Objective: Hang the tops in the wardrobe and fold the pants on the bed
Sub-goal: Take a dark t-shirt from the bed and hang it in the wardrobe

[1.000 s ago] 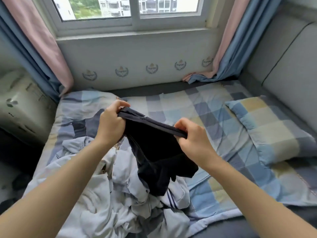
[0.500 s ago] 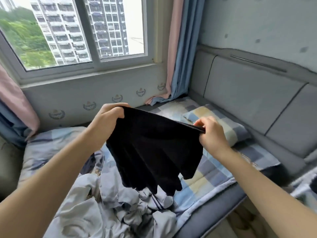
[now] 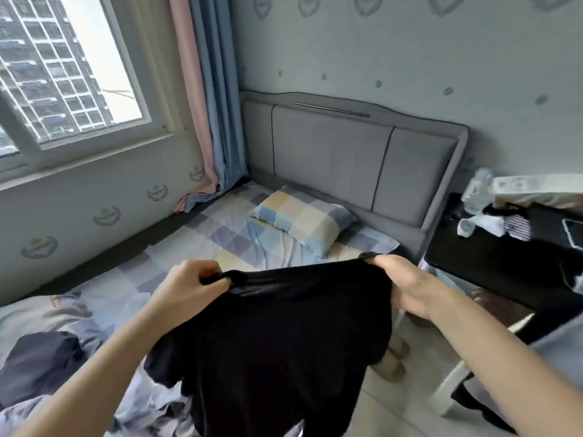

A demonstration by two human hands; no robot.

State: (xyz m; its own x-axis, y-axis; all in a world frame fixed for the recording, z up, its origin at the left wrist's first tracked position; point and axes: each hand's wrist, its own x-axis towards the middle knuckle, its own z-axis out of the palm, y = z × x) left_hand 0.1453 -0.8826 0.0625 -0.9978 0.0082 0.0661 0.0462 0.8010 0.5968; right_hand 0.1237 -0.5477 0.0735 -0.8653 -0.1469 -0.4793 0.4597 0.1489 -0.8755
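Both hands' grip pinches a black garment by its top edge, left hand & right hand spread apart so it hangs open over the near bed edge, prob. for sorting.

You hold a black garment stretched by its top edge between your left hand and right hand; it hangs limp above the bed.

Left hand and right hand hold up a black garment (possibly a top) beside the bed.
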